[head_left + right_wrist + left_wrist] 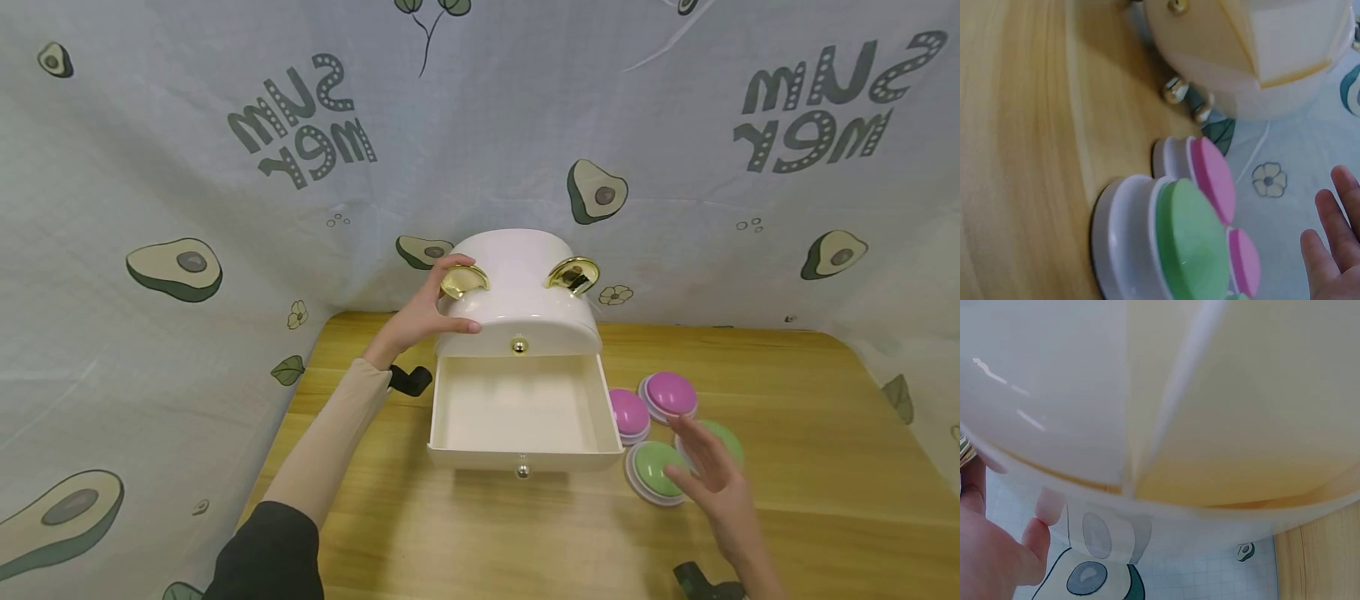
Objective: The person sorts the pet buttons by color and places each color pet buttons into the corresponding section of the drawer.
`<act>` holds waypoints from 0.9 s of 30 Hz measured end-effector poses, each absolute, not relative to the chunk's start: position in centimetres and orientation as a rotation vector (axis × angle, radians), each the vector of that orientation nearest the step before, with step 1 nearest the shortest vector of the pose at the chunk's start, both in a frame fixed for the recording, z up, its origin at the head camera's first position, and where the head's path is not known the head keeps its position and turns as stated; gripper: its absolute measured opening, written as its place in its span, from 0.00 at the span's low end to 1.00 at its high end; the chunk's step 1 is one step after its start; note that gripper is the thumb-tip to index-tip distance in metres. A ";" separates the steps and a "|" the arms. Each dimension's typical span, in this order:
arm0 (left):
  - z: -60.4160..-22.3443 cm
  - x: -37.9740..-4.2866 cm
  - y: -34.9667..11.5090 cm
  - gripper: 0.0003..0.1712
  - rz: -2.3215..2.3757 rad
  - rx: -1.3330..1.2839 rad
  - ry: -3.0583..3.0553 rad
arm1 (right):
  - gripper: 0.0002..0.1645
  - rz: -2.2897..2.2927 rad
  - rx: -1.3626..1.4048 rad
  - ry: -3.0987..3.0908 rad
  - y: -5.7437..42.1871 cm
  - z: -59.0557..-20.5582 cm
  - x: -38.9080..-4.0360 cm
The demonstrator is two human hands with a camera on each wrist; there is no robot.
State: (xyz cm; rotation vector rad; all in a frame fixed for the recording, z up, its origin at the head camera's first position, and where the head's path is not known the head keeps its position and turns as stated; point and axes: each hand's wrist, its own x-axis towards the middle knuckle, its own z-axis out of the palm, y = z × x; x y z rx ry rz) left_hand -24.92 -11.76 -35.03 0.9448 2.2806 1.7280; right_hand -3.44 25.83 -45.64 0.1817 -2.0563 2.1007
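The right hand [720, 492] has its thumb and fingers spread; from the head it overlaps the round buttons, two green [660, 468] and two pink [671, 393], on the table [810, 433], but the right wrist view shows its visible fingers clear of them. Left of the buttons, a drawer [522, 460] stands open in the white box [517, 283]; only the right wrist view shows gold feet [1175, 92] underneath. The left hand [420, 321], spread, touches the box by a gold ear [465, 280]. Behind hangs avocado-print cloth [480, 108].
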 end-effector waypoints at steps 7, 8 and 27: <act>-35.2 -25.1 -11.7 0.49 1.741 0.951 2.269 | 0.40 2.043 0.126 -2.137 26.4 -47.1 -3.3; -35.2 -25.1 -11.7 0.49 1.741 0.950 2.269 | 0.41 2.032 0.123 -2.143 26.5 -47.3 -3.3; -35.1 -24.9 -11.7 0.50 1.748 0.935 2.266 | 0.42 1.903 0.084 -2.281 27.4 -49.8 -3.0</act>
